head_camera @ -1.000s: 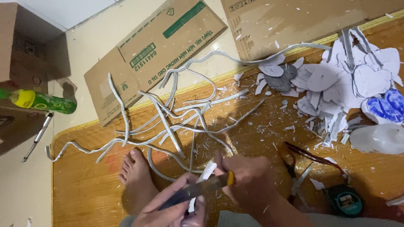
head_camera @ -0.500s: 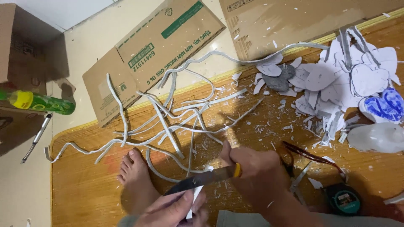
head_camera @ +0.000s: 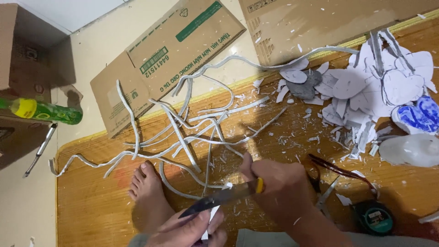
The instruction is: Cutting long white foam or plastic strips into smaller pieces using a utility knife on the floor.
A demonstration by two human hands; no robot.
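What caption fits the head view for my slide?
Right hand draws a knife across a white strip pinched in the left hand, above a bamboo mat littered with trimmings.

The left hand [head_camera: 190, 231] is cut off by the bottom edge, hiding most of the white strip [head_camera: 211, 215] it pinches. The right hand [head_camera: 279, 194] covers the knife [head_camera: 219, 199] handle.

Two bare hands close together low in the view, with one bare foot beside them.

The right hand [head_camera: 279, 187] is curled into a fist, knuckles up, thumb stretched along the top toward the left, its forearm running off the bottom edge. The left hand [head_camera: 192, 231] sits lower at the bottom edge, fingers [head_camera: 215, 219] pinched together and pointing up to the right. The foot [head_camera: 148, 192] rests flat, toes pointing away.
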